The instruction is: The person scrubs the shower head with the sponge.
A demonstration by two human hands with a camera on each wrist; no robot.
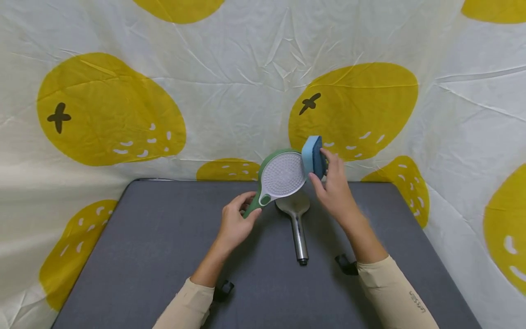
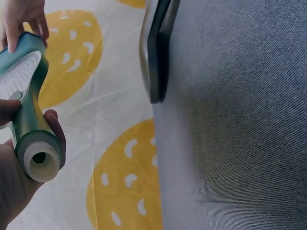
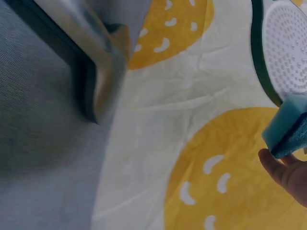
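My left hand (image 1: 238, 221) grips the green handle of a shower head (image 1: 283, 173), its pale nozzle face turned toward me and raised over the table. The open handle end with its white inner tube faces the camera in the left wrist view. Between thumb and fingers, my right hand (image 1: 334, 187) holds a blue sponge (image 1: 313, 156) with a darker scouring side. The sponge's light side is right at the right rim of the nozzle face. In the right wrist view the sponge (image 3: 285, 124) overlaps the lower edge of the face.
A second, metallic shower head (image 1: 299, 233) lies on the dark grey table (image 1: 172, 237), below the raised one, its handle toward me. Behind the table hangs a white cloth (image 1: 238, 114) with yellow fruit shapes.
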